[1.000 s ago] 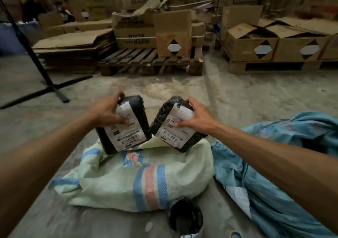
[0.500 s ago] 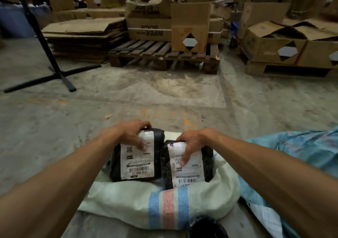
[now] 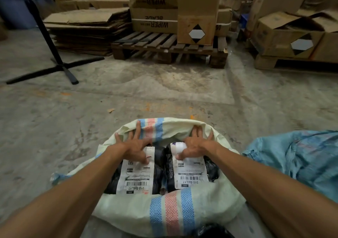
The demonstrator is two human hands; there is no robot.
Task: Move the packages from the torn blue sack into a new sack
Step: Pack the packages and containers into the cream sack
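Two black plastic packages with white barcode labels lie side by side inside the open mouth of a pale woven sack (image 3: 164,214) with blue and red stripes. My left hand (image 3: 132,146) rests with spread, straight fingers on the upper end of the left package (image 3: 136,175) and against the sack's far rim. My right hand (image 3: 196,144) is spread the same way over the top of the right package (image 3: 190,172). The torn blue sack (image 3: 296,157) lies crumpled on the floor to the right.
Another black package (image 3: 212,231) shows at the bottom edge, in front of the sack. Bare concrete floor stretches ahead. A black stand with cross feet (image 3: 60,66) is at left. Wooden pallets (image 3: 170,49) with cardboard boxes and flattened cardboard line the back.
Both packages went down from above the sack into its mouth. My hands let go of them and now lie flat with fingers spread, pushing towards the sack's far rim.
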